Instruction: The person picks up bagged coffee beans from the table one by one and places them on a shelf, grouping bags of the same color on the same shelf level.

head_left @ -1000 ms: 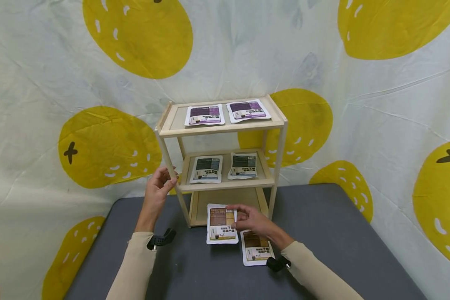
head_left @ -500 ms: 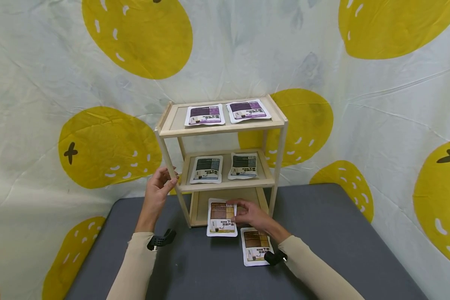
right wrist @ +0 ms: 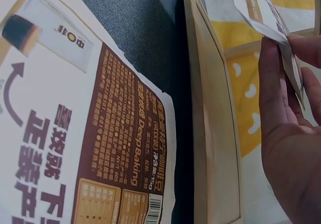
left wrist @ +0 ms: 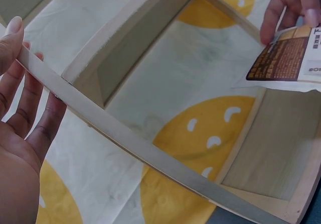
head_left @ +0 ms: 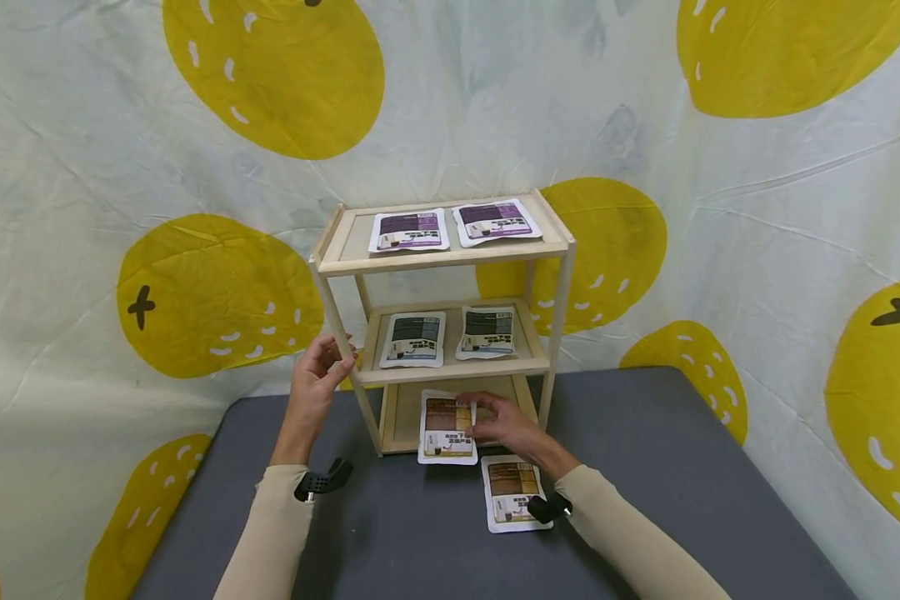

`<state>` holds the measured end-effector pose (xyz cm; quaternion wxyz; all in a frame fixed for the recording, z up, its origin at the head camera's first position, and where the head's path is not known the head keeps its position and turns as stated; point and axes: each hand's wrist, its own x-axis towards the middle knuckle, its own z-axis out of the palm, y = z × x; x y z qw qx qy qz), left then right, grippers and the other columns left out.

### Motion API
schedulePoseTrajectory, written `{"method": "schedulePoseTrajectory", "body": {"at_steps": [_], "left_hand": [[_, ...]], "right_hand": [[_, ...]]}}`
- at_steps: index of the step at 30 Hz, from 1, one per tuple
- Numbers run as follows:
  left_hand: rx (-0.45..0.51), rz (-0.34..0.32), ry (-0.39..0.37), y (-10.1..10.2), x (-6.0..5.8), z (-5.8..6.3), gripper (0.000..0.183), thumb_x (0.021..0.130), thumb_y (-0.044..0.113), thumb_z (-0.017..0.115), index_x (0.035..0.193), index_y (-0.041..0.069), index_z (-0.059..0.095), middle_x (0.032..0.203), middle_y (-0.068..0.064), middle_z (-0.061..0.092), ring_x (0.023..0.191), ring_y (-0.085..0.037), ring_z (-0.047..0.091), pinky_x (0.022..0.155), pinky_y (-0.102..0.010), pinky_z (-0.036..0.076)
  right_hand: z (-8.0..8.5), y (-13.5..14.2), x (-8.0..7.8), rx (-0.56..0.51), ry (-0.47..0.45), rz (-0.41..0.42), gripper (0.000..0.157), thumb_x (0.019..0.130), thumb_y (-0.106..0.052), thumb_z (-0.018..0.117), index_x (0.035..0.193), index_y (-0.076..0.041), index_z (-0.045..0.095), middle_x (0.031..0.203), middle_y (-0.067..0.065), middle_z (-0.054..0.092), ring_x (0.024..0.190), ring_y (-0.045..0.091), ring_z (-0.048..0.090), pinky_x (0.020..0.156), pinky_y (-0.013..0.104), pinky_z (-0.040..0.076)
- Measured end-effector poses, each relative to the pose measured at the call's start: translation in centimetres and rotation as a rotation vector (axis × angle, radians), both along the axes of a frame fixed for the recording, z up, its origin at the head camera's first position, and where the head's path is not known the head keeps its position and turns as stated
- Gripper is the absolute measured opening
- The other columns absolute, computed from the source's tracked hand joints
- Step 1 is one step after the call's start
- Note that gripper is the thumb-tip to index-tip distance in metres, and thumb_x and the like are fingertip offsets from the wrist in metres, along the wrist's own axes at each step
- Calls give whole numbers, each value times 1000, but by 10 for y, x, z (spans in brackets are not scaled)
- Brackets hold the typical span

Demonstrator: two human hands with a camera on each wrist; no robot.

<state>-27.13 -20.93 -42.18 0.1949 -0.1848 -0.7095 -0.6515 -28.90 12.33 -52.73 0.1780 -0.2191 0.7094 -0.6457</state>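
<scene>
My left hand (head_left: 313, 396) grips the left front post (head_left: 336, 312) of a small three-tier wooden shelf, thumb in front and fingers behind, as the left wrist view also shows. At the lowest tier (head_left: 401, 414), my right hand (head_left: 504, 425) pinches a brown-and-white coffee packet (head_left: 442, 427) by its right edge. The packet hangs tilted, overlapping the front rail in the head view. In the right wrist view, thumb and fingers sit on either side of this packet (right wrist: 271, 20). A second brown coffee packet (head_left: 512, 479) lies on the grey table below my right wrist.
Two purple packets (head_left: 411, 230) lie side by side on the top tier. On the middle tier lie two dark green packets (head_left: 414, 340). The shelf stands at the back of the table (head_left: 615, 467), before a white cloth with yellow fruit prints.
My right hand has carried the brown packet up and slightly right, over the front of the lowest tier. The left hand keeps its grip on the post.
</scene>
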Motion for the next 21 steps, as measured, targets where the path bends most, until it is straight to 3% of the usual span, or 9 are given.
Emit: {"method": "schedulePoseTrajectory", "body": {"at_steps": [5,10,17,21], "left_hand": [[0,2,1,-1,-1,0,32,98,3,64,130,0,58,104,-8,66,100,-23,62,85,-26,53],[1,5,-2,-1,-1,-1,33,98,3,66,129,0,59,107,-25,60,101,-34,59,85,-26,52],[3,3,-7,-1,0,0,37,98,4,66,131,-5,55,104,-9,64,100,-28,60,86,-25,53],[9,-4,-10,-1,0,0,42,98,5,66,133,-11,51,103,-1,65,102,-34,60,86,-25,53]], "right_hand": [[1,1,-2,13,8,-28,58,94,-2,69,148,-10,50,142,18,52,88,19,67,81,41,59],[3,2,-3,42,60,-85,57,94,-1,68,148,-9,50,150,17,48,90,21,64,84,42,57],[1,3,-6,133,123,-218,59,93,-3,67,149,-12,51,154,13,46,101,26,61,83,35,53],[0,4,-9,162,136,-289,60,92,-3,67,149,-15,52,153,12,48,111,29,59,83,33,51]]}}
